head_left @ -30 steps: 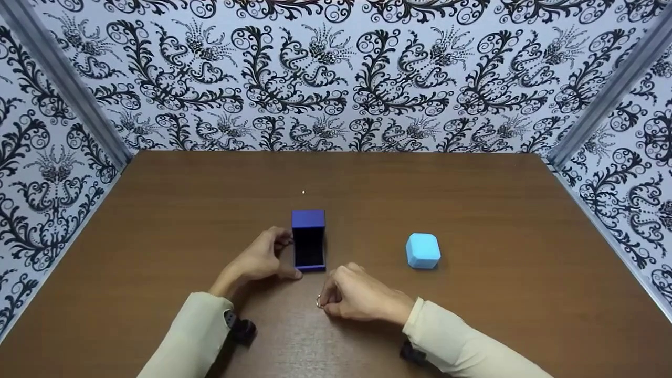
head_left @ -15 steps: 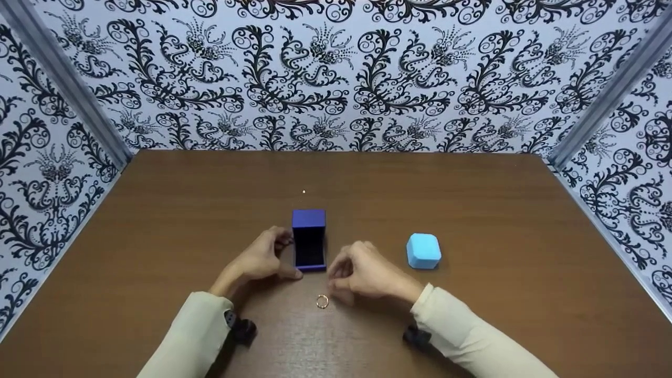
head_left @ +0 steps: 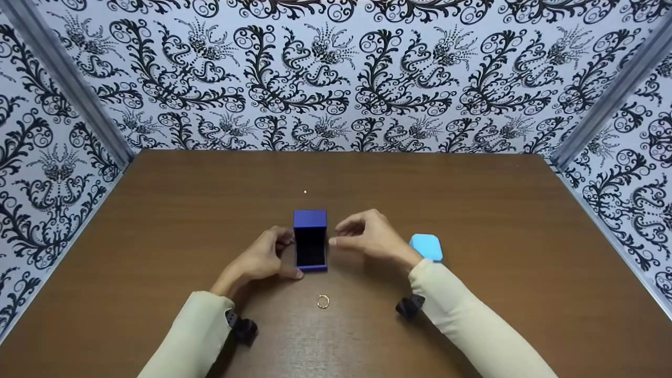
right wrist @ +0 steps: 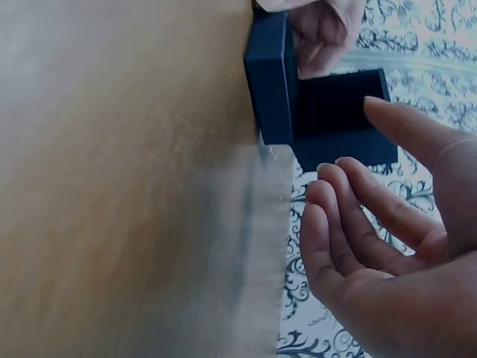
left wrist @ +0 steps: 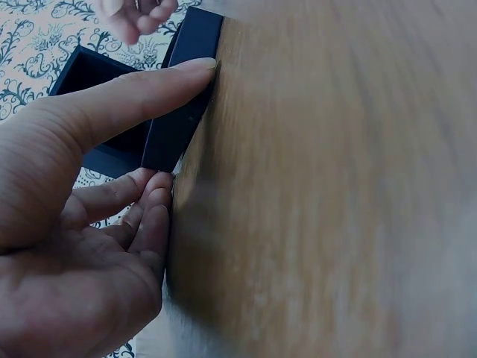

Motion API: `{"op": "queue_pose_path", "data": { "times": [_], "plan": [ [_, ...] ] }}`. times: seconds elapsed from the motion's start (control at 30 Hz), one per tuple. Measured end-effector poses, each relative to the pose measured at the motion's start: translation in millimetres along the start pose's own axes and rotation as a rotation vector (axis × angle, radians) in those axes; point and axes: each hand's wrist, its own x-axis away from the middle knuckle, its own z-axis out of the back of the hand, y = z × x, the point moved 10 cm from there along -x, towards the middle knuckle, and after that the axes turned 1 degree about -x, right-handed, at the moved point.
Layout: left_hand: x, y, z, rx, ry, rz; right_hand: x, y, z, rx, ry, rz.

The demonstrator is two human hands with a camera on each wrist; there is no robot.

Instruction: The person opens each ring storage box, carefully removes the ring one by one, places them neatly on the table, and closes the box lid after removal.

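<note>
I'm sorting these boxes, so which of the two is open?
The purple box, between the left hand and the right hand: its dark interior shows. The light blue box, partly hidden by the right sleeve, shows no opening.

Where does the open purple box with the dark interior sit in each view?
Head: purple box, slightly left of centre, below the middle.
Left wrist: purple box, upper left, partly covered.
Right wrist: purple box, upper part, right of centre.
Shared landmark: the bare left hand, touching the box.
</note>
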Motion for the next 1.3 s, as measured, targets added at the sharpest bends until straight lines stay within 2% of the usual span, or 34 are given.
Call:
{"op": "queue_pose_path", "data": {
  "times": [0.3,0.43,0.6,1.03,1.3],
  "plan": [
    [-0.5,-0.4,0.1,-0.003,-0.004,0.008,-15.3,19.4,-1.9,-0.129,0.009,-0.152],
    [-0.3,-1.8,0.3,-0.024,-0.006,0.029,-18.8,26.1,-10.7,-0.197,-0.042,-0.208],
    [-0.2,-0.2,0.2,-0.031,-0.008,0.014,-20.2,32.7,-20.0,-0.340,-0.101,-0.274],
    [0.2,1.8,0.0,-0.017,-0.007,-0.009,-23.0,33.2,-35.2,-0.535,-0.199,-0.300],
    [-0.1,2.7,0.5,-0.022,-0.004,-0.006,-25.3,35.9,-40.3,-0.599,-0.224,-0.343]
  ]
}}
